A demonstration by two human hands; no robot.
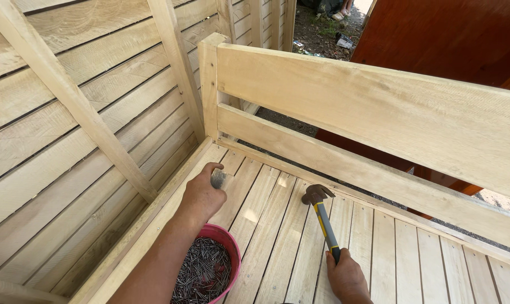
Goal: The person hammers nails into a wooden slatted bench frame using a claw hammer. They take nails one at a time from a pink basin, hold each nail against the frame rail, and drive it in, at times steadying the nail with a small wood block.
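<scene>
My right hand [348, 277] grips the lower end of a claw hammer [321, 214] with a yellow and black handle. Its dark head hovers just above the slatted wooden floor [379, 242]. My left hand [201, 194] rests on the floor slats near the corner post, fingers curled around a small grey object that I cannot identify. Under my left forearm sits a pink bowl [229, 242] full of dark nails [204, 273].
A slatted wooden wall with a diagonal brace [75, 101] rises at the left. Two horizontal rails [379, 107] form a low side on the far edge. Beyond them are a red-brown panel [452, 34] and bare ground with litter.
</scene>
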